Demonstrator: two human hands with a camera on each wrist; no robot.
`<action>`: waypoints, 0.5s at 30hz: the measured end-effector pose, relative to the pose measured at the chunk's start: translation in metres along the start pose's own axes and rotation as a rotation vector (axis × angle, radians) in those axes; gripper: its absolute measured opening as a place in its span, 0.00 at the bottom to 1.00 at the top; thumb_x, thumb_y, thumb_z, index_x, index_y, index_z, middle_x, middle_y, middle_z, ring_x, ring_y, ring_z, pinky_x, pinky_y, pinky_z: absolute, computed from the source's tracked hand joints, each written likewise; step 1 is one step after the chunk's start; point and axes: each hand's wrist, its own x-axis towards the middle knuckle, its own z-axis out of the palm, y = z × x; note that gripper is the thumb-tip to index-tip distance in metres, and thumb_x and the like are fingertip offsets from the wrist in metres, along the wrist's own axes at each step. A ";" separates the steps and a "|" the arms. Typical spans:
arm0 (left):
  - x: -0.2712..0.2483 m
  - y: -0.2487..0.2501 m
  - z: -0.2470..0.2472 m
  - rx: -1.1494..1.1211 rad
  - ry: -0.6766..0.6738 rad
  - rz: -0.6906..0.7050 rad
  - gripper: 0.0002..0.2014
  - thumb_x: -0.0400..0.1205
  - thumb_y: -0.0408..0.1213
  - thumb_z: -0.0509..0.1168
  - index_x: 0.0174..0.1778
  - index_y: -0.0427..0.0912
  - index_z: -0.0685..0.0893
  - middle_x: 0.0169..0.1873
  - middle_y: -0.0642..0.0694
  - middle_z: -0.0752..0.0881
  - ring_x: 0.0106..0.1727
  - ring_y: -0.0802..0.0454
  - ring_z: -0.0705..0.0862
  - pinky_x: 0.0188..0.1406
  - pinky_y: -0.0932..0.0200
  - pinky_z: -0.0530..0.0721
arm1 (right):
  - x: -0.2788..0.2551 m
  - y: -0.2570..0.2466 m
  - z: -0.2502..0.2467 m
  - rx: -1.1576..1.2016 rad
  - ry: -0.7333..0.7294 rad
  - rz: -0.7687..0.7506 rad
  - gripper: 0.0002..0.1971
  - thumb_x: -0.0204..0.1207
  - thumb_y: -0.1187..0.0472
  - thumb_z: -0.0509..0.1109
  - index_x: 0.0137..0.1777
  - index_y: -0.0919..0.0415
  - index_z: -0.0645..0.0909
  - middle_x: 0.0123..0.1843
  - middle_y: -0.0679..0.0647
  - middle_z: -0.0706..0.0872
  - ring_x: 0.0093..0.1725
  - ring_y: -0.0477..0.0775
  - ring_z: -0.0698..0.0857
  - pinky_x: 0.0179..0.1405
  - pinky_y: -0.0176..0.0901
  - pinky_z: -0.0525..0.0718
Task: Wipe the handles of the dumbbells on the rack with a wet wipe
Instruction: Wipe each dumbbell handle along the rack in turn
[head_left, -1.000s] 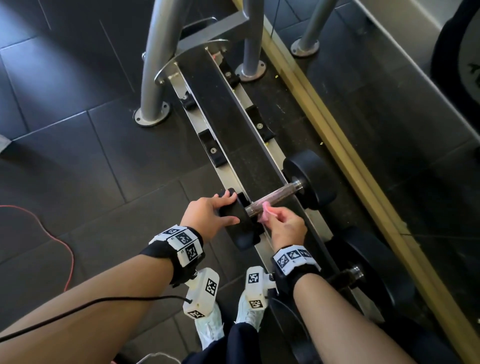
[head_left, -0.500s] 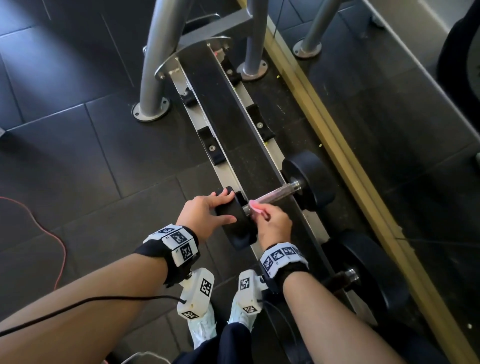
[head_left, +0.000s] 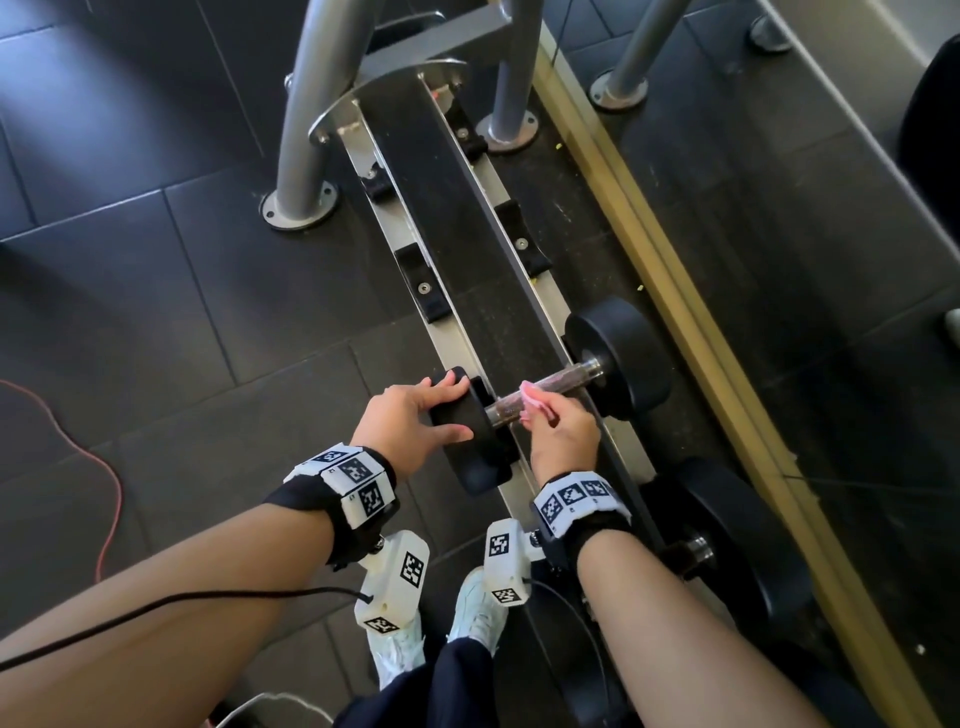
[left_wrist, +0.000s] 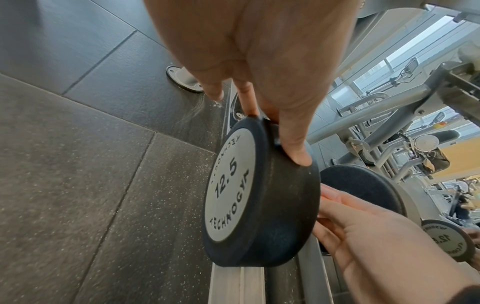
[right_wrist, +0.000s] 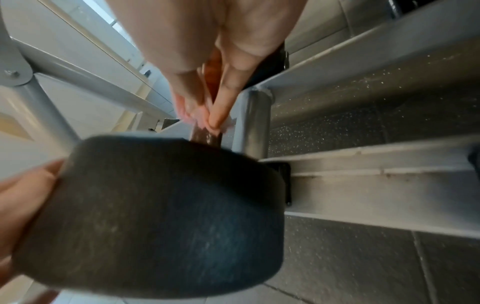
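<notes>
A black dumbbell marked 12.5 lies across the low rack (head_left: 457, 358); its near head (head_left: 470, 436) (left_wrist: 262, 201) (right_wrist: 155, 216) points toward me and its far head (head_left: 621, 358) sits by the wall strip. My left hand (head_left: 415, 418) (left_wrist: 259, 82) grips the near head, fingers over the top and thumb on its side. My right hand (head_left: 558, 423) (right_wrist: 207, 98) pinches a pale pink wet wipe (head_left: 535, 397) (right_wrist: 226, 124) round the knurled metal handle (head_left: 550, 387) (right_wrist: 206, 135) about midway along it.
A second, larger dumbbell (head_left: 727, 545) rests on the rack near my right forearm. Grey rack posts (head_left: 306, 119) bolt into the dark tiled floor. A gold skirting strip (head_left: 691, 322) runs along the right. A red cable (head_left: 104, 499) lies on the floor at left.
My right hand with the wipe has slid along the handle, first toward the near head, then back toward the middle. The left hand keeps its hold on the near head.
</notes>
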 end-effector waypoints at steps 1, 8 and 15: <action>0.000 0.001 0.000 0.003 -0.002 -0.002 0.31 0.73 0.44 0.79 0.72 0.65 0.78 0.73 0.64 0.75 0.79 0.65 0.66 0.83 0.55 0.57 | 0.000 -0.003 -0.003 -0.009 -0.060 0.001 0.10 0.79 0.62 0.73 0.56 0.50 0.91 0.55 0.48 0.88 0.48 0.42 0.89 0.55 0.38 0.88; -0.002 0.005 -0.001 -0.014 0.004 -0.023 0.31 0.72 0.43 0.79 0.71 0.63 0.79 0.73 0.64 0.76 0.79 0.63 0.67 0.84 0.48 0.58 | 0.006 -0.035 -0.040 -0.237 -0.181 -0.292 0.07 0.80 0.60 0.73 0.55 0.52 0.91 0.51 0.45 0.88 0.51 0.40 0.86 0.58 0.35 0.85; -0.001 0.006 -0.002 0.004 -0.003 -0.026 0.31 0.73 0.45 0.79 0.72 0.64 0.78 0.74 0.65 0.75 0.80 0.64 0.65 0.83 0.56 0.57 | 0.037 -0.049 -0.050 -0.492 -0.098 -0.570 0.14 0.81 0.70 0.67 0.61 0.58 0.88 0.60 0.51 0.89 0.59 0.45 0.85 0.54 0.13 0.71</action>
